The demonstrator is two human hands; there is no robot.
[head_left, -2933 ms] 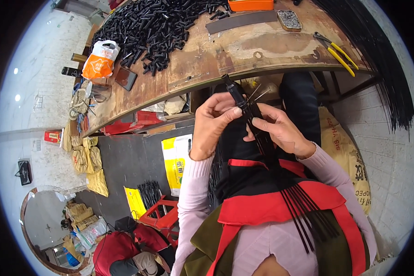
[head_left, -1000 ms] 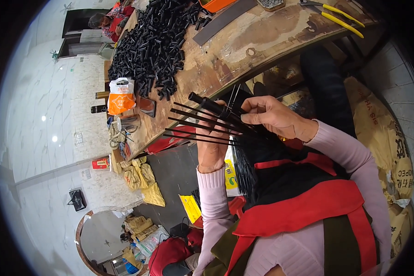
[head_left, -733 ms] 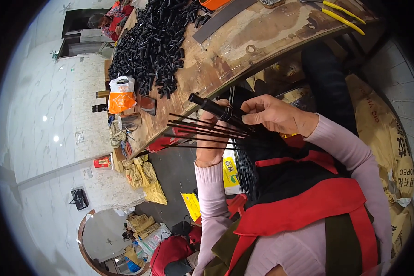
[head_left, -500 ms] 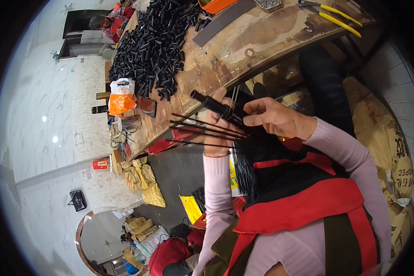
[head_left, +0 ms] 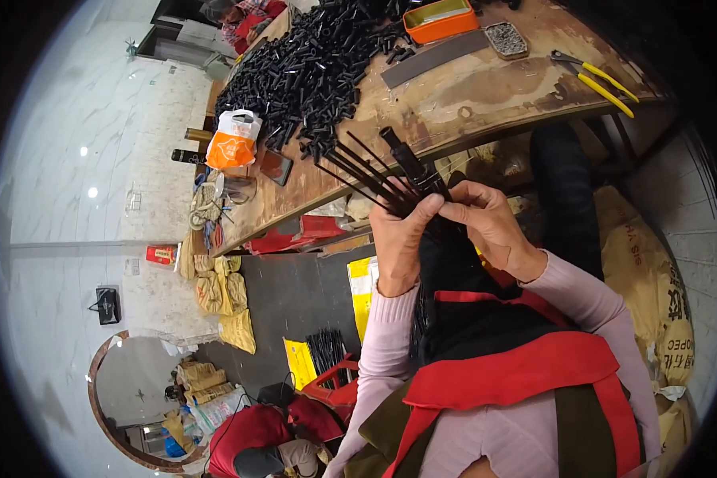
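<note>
Beside scuffed wood, both hands' fingers clasp slender rods and a stepped tube.

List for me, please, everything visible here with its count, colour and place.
Workbench: one, brown, across the top.
Short tubes: many, black, heaped on the workbench.
Open box: one, orange, workbench's far edge.
Flat strip: one, grey, near box.
Metal pieces: many, silver, in container beside strip.
Pliers: one, yellow handles, workbench's right.
Carrier bag: one, white and orange, workbench's left.
Sacks: several, tan, both sides.
Handbag: one, black, left wall.
Round frame: one, brown, lower left.
Other people: at least two, red clothing, upper and lower left.
Long tube: one, black, centre.
Thin rods: several, black, left of tube.
Left hand: one, pink sleeve, holding rods.
Right hand: one, pink sleeve, at tube's lower end.
</note>
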